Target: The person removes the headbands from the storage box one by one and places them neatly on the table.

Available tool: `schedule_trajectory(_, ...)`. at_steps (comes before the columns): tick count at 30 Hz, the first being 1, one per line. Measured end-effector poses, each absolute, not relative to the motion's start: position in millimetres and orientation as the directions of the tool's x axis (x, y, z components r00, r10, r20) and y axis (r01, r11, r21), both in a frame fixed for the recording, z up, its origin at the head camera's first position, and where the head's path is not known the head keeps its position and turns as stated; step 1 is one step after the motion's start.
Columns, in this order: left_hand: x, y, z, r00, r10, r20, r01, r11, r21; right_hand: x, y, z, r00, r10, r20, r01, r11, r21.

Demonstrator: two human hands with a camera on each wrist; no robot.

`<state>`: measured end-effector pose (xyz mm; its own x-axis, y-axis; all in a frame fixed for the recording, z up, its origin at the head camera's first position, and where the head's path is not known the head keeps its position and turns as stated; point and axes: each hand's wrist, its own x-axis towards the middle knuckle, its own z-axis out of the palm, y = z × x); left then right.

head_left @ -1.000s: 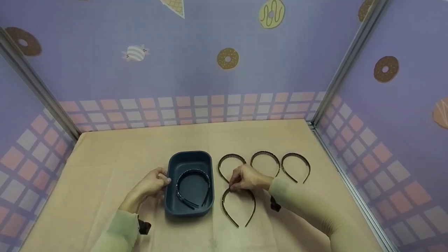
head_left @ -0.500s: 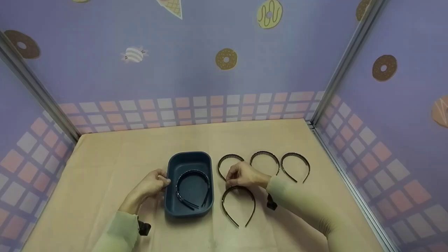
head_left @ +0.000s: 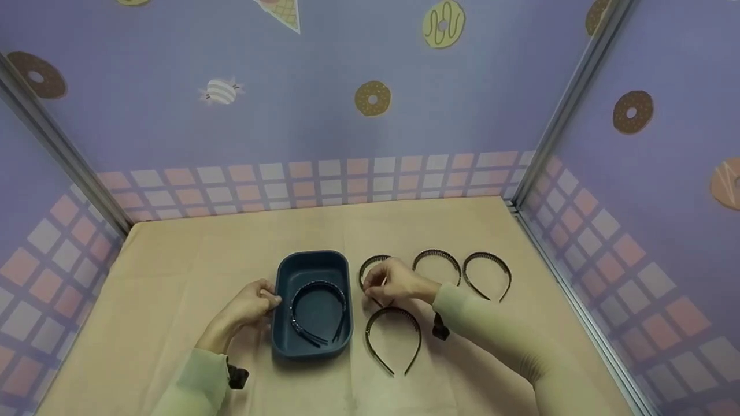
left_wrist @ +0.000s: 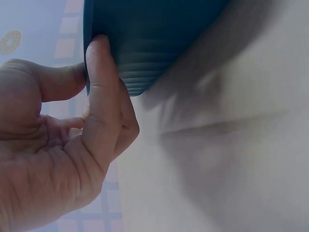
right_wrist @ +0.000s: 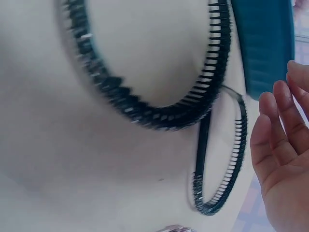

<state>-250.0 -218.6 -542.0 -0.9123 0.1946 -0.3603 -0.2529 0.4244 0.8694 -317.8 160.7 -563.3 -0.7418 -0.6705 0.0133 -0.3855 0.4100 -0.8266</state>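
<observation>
Head view: left hand [head_left: 251, 303] is holding the left side of the blue bin [head_left: 314, 266], thumb at rim. Bin is sitting about midway between the tabletop [head_left: 191, 260]'s left and right edges, well in from the back edge. Inside it, the bin headband [head_left: 318, 283] is lying toward the near end; cannot tell if it's one or two nested. Right hand [head_left: 399, 281] is hovering over the back-left headband [head_left: 376, 257], partly hiding it; contact unclear here. Middle headband [head_left: 436, 253] and far-right headband [head_left: 488, 255] are continuing that row, the latter nearest the tabletop's right edge. Front headband [head_left: 394, 310] is lying closer to the person, just beside the bin, ends pointing nearward. Pale green sleeves [head_left: 491, 323] are covering both forearms; purple wall [head_left: 300, 115] with donut prints is standing behind the back edge.

Left wrist view: left hand is pinching the bin wall between thumb and fingers, narrow gap; one finger is pressing flat along the outside.

Right wrist view: right hand is holding nothing, fingers loosely bending and slightly spread. Two toothed headbands are showing beside it, the nearer one blurring; bin is showing at top right.
</observation>
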Motion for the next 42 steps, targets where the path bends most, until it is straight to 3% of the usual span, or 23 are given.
schedule_trajectory(7,-249.5,-219.3,-541.3,-0.915,0.198,-0.353,-0.242,0.432,0.869,-323.7,140.7,-549.2,-0.741,-0.667,0.076,-0.458,0.419,-0.784)
schedule_trajectory(22,-250.1,-220.2,-544.0,-0.917,0.194,-0.348,-0.240,0.429,0.871,-333.9,104.6,-535.2,-0.709,-0.703,0.056,-0.475,0.418,-0.774)
schedule_trajectory(42,-250.6,-220.5,-541.0,-0.913,0.200,-0.355,-0.238,0.445,0.863,-336.8,63.1,-533.3,-0.722,-0.691,0.034,-0.490,0.476,-0.730)
